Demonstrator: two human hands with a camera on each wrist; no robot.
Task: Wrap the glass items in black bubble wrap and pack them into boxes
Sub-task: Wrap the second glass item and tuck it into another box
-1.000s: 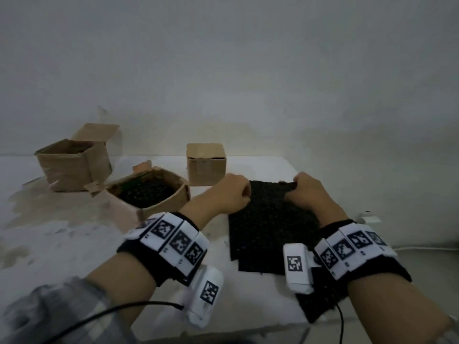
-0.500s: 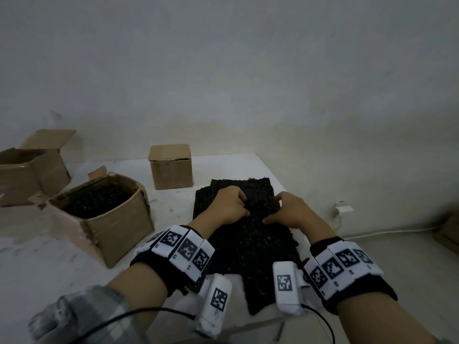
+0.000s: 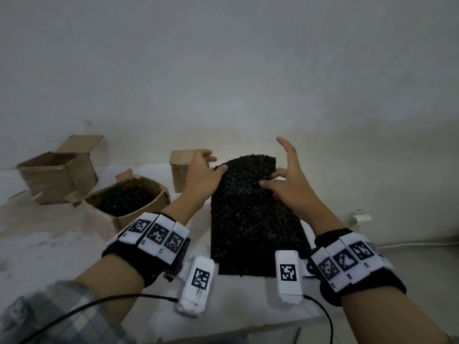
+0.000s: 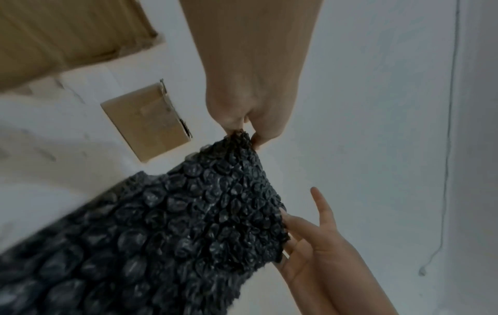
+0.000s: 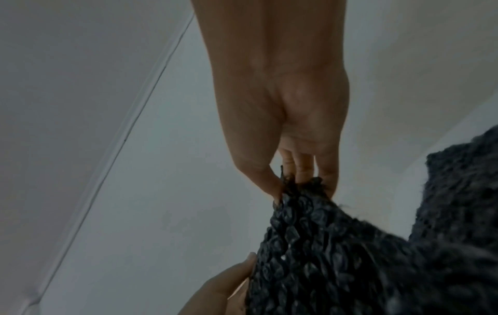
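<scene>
A sheet of black bubble wrap (image 3: 250, 219) lies on the white table (image 3: 49, 244), its far end raised off the surface. My left hand (image 3: 216, 168) pinches the far left corner of the wrap (image 4: 215, 213) between thumb and fingers. My right hand (image 3: 272, 179) pinches the far right corner between thumb and lower fingers, with the index finger sticking up. The right wrist view shows that pinch on the wrap's edge (image 5: 310, 223). No glass item shows in any view.
A small shut cardboard box (image 3: 180, 170) stands just behind the left hand. An open box (image 3: 139, 214) holding dark bubble wrap sits to the left, and another open box (image 3: 54, 175) stands further left. A white plug (image 3: 360, 217) and cable lie by the wall on the right.
Both hands lay on the flat sheet before. They now pinch its far corners and have lifted that end off the table.
</scene>
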